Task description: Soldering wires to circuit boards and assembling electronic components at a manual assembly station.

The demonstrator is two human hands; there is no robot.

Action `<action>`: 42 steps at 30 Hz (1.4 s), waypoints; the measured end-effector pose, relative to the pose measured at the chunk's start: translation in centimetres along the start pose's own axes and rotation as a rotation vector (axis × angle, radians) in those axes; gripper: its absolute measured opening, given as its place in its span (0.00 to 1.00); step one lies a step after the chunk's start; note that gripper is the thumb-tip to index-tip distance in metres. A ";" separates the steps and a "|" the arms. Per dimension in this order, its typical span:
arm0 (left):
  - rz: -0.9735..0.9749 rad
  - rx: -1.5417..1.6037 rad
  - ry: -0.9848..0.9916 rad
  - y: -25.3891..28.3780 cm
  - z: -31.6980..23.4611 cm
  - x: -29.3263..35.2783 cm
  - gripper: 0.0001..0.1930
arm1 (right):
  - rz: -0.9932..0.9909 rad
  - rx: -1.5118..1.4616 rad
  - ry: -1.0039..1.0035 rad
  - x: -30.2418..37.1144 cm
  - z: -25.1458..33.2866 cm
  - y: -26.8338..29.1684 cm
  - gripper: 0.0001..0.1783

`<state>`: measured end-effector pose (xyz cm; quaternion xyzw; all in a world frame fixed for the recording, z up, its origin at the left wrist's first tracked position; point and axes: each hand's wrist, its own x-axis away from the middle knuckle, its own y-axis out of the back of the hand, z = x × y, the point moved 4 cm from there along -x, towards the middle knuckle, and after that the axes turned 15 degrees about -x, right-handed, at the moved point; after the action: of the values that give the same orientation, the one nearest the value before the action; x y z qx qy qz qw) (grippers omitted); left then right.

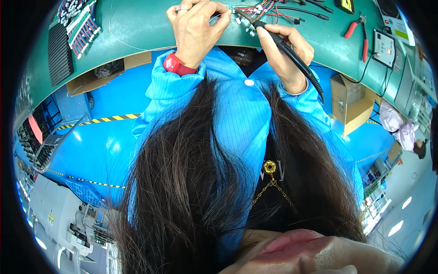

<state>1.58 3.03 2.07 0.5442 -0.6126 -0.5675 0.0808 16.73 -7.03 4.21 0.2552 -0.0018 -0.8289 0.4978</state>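
My right hand (289, 55) is wrapped round the black handle of a soldering iron (296, 61). Its metal tip points up and left to a small pale connector piece (232, 9) at the end of a bunch of thin coloured wires (273, 10). Close beside that tip, my left hand (196, 29) is closed in a pinch at the same spot. A thin silvery strand (125, 44), which looks like solder wire, curves across the green table to the left hand. The fingertips partly hide the exact contact point.
Red-handled pliers (362, 36) and a white control box (384, 49) lie at right on the green table (150, 23). Ribbon-like cable sets (84, 29) and a black ridged tray (59, 55) are at left. Cardboard boxes (351, 102) stand below the table edge. Another person (404, 130) is far right.
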 end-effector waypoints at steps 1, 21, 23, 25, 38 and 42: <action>-0.007 0.014 -0.003 0.0 -0.1 0.0 0.06 | 0.003 0.000 0.007 0.0 0.0 0.0 0.10; -0.043 -0.003 -0.066 -1.3 1.1 1.0 0.04 | -0.008 -0.030 0.021 0.0 -0.4 0.0 0.10; -0.045 -0.008 -0.069 -1.3 1.0 0.9 0.04 | -0.006 -0.012 0.037 0.0 -0.5 0.1 0.10; -0.044 -0.005 -0.070 -1.3 1.1 0.9 0.04 | -0.007 -0.025 0.017 0.0 -0.4 0.0 0.10; -0.038 -0.017 -0.082 -0.9 0.3 1.1 0.04 | -0.064 0.054 0.354 -0.5 1.0 1.1 0.10; -0.067 -0.028 -0.082 -1.0 0.6 1.6 0.04 | -0.072 0.024 0.272 -0.5 0.8 1.6 0.09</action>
<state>1.07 2.41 0.27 0.5394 -0.5890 -0.6001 0.0443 17.88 -7.62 5.50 0.3711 0.0648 -0.8038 0.4604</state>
